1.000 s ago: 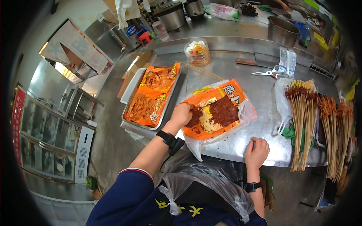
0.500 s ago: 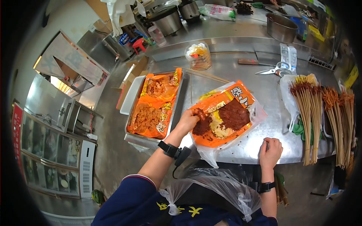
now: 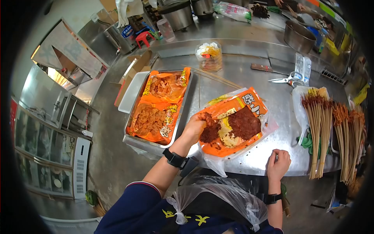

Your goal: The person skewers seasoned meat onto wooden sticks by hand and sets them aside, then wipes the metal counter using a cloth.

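Observation:
My left hand is closed around some reddish-brown food, at the left edge of an orange bag laid flat on the steel table. Dark red minced food lies on the bag, with a paler yellowish patch beside it. My right hand rests at the table's front edge, fingers curled in; whether anything is inside them is hidden. Left of the bag, a metal tray holds two orange packs with shredded reddish food.
Bundles of skewers and more skewers lie at the right. Scissors, a knife and a clear container stand or lie behind the bag. Pots line the back. At the top right, another person's hand shows.
The whole view has shifted slightly. My left hand remains closed at the bag's left side, its fingertips turned a little more upward. My right hand stays at the table edge.

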`<state>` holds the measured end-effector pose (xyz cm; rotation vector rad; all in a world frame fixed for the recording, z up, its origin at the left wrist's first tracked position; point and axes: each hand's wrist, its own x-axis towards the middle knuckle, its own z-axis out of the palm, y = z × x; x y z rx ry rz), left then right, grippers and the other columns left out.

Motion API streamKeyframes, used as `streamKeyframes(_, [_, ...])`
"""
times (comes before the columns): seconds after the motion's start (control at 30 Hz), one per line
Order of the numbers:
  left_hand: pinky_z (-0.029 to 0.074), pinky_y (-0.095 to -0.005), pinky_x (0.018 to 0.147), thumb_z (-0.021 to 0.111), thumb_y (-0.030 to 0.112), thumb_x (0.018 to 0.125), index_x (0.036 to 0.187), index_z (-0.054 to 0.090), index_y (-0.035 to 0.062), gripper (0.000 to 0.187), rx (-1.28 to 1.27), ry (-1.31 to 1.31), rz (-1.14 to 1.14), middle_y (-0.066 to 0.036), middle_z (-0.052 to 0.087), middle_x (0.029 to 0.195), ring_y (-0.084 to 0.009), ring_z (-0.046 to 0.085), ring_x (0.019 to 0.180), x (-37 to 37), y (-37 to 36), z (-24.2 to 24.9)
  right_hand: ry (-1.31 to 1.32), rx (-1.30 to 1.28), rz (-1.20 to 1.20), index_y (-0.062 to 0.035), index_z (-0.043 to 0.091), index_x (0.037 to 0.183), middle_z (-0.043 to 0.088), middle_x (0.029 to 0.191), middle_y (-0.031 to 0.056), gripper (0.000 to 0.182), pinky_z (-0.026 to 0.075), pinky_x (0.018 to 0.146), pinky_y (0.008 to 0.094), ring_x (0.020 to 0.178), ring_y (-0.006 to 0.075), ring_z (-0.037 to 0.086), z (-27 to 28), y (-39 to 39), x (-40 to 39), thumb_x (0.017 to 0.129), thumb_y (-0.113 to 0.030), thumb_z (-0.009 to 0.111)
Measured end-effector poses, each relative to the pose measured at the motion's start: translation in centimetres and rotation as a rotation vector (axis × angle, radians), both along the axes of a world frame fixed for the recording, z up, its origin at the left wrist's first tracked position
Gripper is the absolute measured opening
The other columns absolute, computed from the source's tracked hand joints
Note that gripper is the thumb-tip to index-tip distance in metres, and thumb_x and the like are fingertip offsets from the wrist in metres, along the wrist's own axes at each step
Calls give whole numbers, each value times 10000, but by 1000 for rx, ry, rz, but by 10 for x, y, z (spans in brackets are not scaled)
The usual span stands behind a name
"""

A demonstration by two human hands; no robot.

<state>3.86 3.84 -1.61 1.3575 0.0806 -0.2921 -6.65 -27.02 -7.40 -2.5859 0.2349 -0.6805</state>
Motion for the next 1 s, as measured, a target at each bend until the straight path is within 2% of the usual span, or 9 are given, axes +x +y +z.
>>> streamKeyframes(0.1, [357,-227,602,395,-87,678,671,491,24,147,69,12,126,-18,510,696,-118,462,647,-6,-22,14,-3,0,0,-77,571,795,507,790,75,57,356,709,366,795,255,496,2,-1,0,739,-87,571])
streamKeyframes(0.23, [372,-221,615,402,-61,716,709,506,17,130,261,-98,51,-19,525,714,-105,474,671,1,-13,-2,-14,8,8,-77,575,800,506,789,72,58,357,705,363,791,253,494,-1,-2,1,743,-85,570])
streamKeyframes(0.33, [400,-218,660,406,-40,747,780,534,-2,137,370,-123,14,-22,552,764,-101,500,716,1,-11,-1,-20,12,6,-79,578,797,507,790,68,54,357,703,362,786,252,493,1,-2,0,744,-86,571])
streamKeyframes(0.4, [450,-253,696,450,5,763,917,586,-25,208,533,-185,-71,-66,613,833,-120,563,766,1,-10,0,-25,27,5,-81,579,793,508,790,65,50,358,702,361,784,252,492,2,-2,2,744,-87,572])
streamKeyframes(0.63, [473,-292,713,452,29,777,957,598,-32,239,569,-173,-79,-101,640,891,-147,598,820,7,-5,-22,-21,21,-1,-77,574,788,513,792,67,46,357,699,359,780,251,494,1,-3,2,743,-85,568])
streamKeyframes(0.7, [476,-296,702,467,10,765,934,596,-43,220,545,-54,-73,-100,642,849,-172,604,803,7,-11,-14,-20,23,-3,-78,575,788,512,792,65,47,355,697,358,780,251,493,1,-4,0,743,-85,569])
streamKeyframes(0.83, [478,-308,692,497,-9,728,929,597,-33,225,538,-167,-67,-126,641,817,-216,616,787,8,-11,-18,-18,31,-2,-81,579,785,508,790,64,50,358,703,364,787,260,491,2,-3,3,735,-84,577])
streamKeyframes(0.9, [476,-332,695,532,-10,691,926,600,-12,245,818,-287,-121,-175,629,831,-279,615,795,5,-11,-14,-4,24,-2,-81,579,787,507,792,65,53,358,704,365,788,260,490,0,-3,-2,734,-83,576])
streamKeyframes(1.0, [469,-373,695,559,48,693,913,606,7,228,929,-385,-95,-207,609,840,-329,595,810,4,-11,-13,-9,18,-1,-81,578,789,506,794,66,57,359,705,366,789,259,491,1,-3,2,733,-81,576])
